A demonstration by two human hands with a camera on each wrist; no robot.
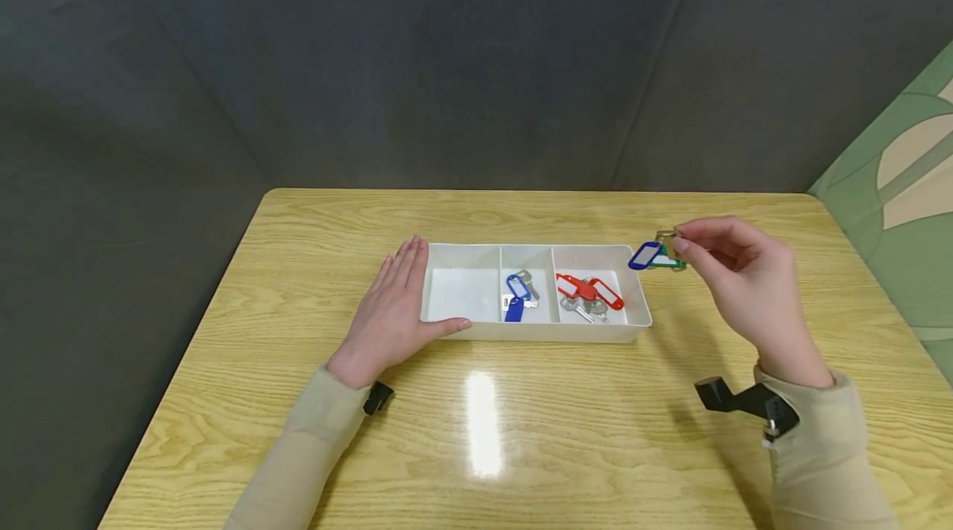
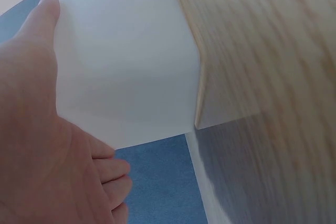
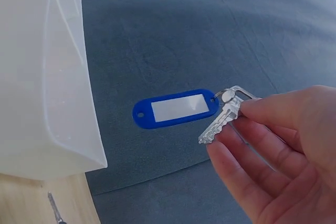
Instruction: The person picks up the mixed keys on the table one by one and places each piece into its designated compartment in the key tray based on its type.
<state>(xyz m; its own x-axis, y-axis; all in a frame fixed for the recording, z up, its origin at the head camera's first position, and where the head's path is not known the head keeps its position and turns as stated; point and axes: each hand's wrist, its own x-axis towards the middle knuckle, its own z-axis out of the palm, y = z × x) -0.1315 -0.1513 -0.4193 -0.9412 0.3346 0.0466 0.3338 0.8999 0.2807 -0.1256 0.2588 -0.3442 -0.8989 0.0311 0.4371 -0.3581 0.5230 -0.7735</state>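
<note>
R hand (image 1: 748,290): thumb + fingers pinch a key (image 3: 216,124) nr its head, held up beyond the 2 o'clock corner of the white box (image 1: 554,333). Blue tag (image 3: 178,109) hangs free off the ring, approx 9 o'clock of fingertips (R-wrist view). Green tag (image 1: 666,262) approx 7 o'clock of fingertips (head view), partly behind blue; can't tell if in same pinch or on table. L hand (image 1: 395,307): fingers straight, gripping nothing, laid along box's 9 o'clock end, thumb at front wall.

Risks (my judgement): small pinch → key could twist/slip, land outside. Loose tag could snag on box rim if carried low. Green tag so close → poss. tangle. If L hand slackens, a knock could slide box.

Box = 3 compartments. Mid: blue-tagged keys (image 1: 514,311). 3 o'clock: red-tagged keys (image 1: 587,290), overlapping. In the way betw. R hand & mid: end wall, red pile, divider (image 1: 553,265). R wrist camera (image 1: 778,414) juts at 6 o'clock of hand; might bump. Table (image 1: 596,447) under all; dark cloth (image 1: 462,59) at 12, green panel (image 1: 916,265) at 3.
</note>
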